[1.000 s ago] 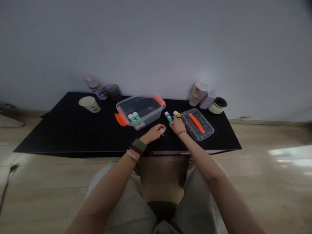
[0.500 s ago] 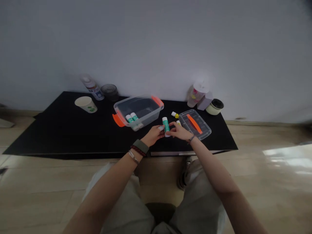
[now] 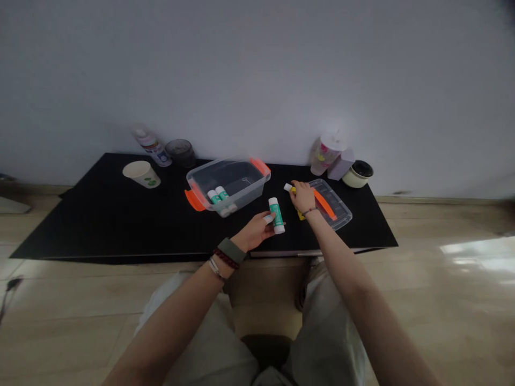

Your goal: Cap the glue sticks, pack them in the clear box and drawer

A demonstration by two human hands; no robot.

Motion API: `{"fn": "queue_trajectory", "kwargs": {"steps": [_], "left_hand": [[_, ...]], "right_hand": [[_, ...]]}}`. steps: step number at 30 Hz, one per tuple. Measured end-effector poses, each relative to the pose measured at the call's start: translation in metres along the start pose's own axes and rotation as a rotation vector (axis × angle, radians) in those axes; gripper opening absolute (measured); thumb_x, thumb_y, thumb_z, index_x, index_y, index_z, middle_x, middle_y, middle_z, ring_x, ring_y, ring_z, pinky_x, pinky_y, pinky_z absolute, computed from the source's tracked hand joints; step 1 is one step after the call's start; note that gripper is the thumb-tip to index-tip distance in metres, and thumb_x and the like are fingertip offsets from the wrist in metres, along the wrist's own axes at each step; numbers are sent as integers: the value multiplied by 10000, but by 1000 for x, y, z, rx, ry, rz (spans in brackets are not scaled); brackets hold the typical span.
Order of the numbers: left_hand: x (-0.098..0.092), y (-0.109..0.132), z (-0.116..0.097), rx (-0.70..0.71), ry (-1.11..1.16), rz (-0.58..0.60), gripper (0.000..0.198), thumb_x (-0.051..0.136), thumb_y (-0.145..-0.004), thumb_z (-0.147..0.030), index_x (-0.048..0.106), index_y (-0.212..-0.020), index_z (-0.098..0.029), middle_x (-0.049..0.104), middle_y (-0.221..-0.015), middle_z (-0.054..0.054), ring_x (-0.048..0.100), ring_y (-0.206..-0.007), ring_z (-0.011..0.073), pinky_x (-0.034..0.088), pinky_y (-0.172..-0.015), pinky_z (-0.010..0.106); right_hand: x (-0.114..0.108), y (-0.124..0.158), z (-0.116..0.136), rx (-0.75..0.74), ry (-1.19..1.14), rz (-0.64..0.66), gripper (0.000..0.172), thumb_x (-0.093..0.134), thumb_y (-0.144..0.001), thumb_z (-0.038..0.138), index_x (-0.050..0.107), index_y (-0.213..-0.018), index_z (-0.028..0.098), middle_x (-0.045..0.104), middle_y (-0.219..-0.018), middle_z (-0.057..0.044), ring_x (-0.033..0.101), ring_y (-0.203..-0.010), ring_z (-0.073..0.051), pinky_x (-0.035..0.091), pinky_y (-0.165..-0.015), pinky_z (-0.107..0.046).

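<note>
My left hand [image 3: 256, 230] grips a green and white glue stick [image 3: 276, 215] upright over the near edge of the black table [image 3: 100, 214]. My right hand [image 3: 303, 196] reaches further back and closes on a small white and yellow stick [image 3: 288, 187] beside the clear lid with an orange handle [image 3: 332, 206]. Another yellow item [image 3: 300, 215] lies under my right wrist. A clear bin with orange latches [image 3: 227, 185] stands to the left, holding two glue sticks [image 3: 217, 195].
A paper cup [image 3: 140, 173], a spray bottle [image 3: 149, 143] and a dark jar [image 3: 181, 151] stand at the back left. A plastic cup [image 3: 325, 153], a small box [image 3: 341, 164] and a round tin [image 3: 360, 173] stand at the back right. Wooden floor surrounds the table.
My right hand passed the green glue stick to my left hand, then moved back toward the white and yellow stick by the lid. My left hand now holds the glue stick alone.
</note>
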State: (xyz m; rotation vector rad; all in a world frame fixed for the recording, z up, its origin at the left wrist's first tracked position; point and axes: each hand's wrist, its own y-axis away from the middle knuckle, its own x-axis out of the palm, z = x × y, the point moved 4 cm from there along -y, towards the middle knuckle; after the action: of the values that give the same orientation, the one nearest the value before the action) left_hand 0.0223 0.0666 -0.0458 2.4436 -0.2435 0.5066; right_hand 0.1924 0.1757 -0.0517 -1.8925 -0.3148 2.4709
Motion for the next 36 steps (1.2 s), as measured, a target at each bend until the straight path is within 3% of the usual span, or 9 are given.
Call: {"fn": "queue_trajectory", "kwargs": {"steps": [4, 7, 12, 15, 18, 22, 26, 31, 36], "left_hand": [[1, 5, -1, -17, 26, 30, 103, 634, -923, -254, 576, -946, -172, 685, -982, 67, 715, -948, 190, 572, -838, 328], [1, 9, -5, -26, 47, 50, 61, 574, -952, -210, 578, -972, -152, 700, -1027, 98, 716, -940, 185, 569, -814, 310], [3, 13, -8, -41, 53, 82, 52, 570, -947, -190, 591, -970, -148, 716, -1018, 109, 717, -927, 190, 552, -806, 302], [6, 14, -9, -41, 55, 82, 39, 591, -932, -187, 597, -957, -157, 714, -984, 92, 713, -923, 189, 543, -829, 311], [8, 15, -10, -38, 62, 79, 56, 563, -949, -201, 601, -960, -161, 690, -912, 65, 708, -848, 170, 548, -802, 314], [7, 18, -12, -10, 24, 45, 132, 547, -970, -274, 613, -984, -160, 634, -814, 25, 662, -714, 125, 539, -712, 272], [7, 20, -14, 27, -33, 75, 169, 582, -954, -313, 624, -1002, -157, 610, -802, 14, 603, -657, 92, 503, -636, 223], [12, 27, -15, 56, -75, 197, 275, 640, -908, -393, 616, -1020, -143, 584, -782, 9, 536, -603, 70, 442, -552, 188], [15, 39, -23, 33, -107, 341, 359, 687, -851, -471, 578, -991, -159, 543, -745, -11, 469, -554, 57, 391, -502, 177]], "right_hand": [[24, -7, 6, -89, 152, 41, 483, 466, -938, 172, 500, -1420, 180, 568, -1387, -144, 373, -1332, -313, 241, -1099, -474], [34, -9, 11, -145, 218, 69, 431, 378, -964, 134, 557, -1353, 183, 603, -1328, -140, 368, -1332, -299, 170, -1130, -492], [34, -6, 28, -259, 155, 100, 337, 355, -982, 158, 627, -1182, 149, 657, -1149, -166, 480, -1187, -295, 280, -1068, -473], [24, -10, 29, -107, -131, 74, 209, 528, -915, 209, 598, -1107, 165, 665, -1074, -126, 555, -1046, -255, 395, -968, -413], [11, -12, 21, 195, -680, 40, 268, 597, -870, 272, 529, -1116, 191, 656, -970, -45, 598, -821, -167, 480, -761, -298], [-2, 5, 26, 369, -1295, 211, 235, 594, -878, 347, 546, -1054, 199, 648, -904, -15, 580, -660, -101, 438, -566, -208], [-19, 34, 39, 257, -1456, 384, 306, 701, -797, 447, 613, -929, 186, 638, -825, -4, 573, -666, -91, 426, -547, -186], [-40, 53, 44, 133, -1443, 377, 415, 771, -711, 482, 642, -971, 185, 627, -790, 20, 543, -650, -82, 410, -538, -183], [-61, 61, 45, -36, -1278, 411, 384, 779, -726, 438, 614, -985, 207, 658, -884, -2, 576, -695, -105, 445, -579, -211]]}}
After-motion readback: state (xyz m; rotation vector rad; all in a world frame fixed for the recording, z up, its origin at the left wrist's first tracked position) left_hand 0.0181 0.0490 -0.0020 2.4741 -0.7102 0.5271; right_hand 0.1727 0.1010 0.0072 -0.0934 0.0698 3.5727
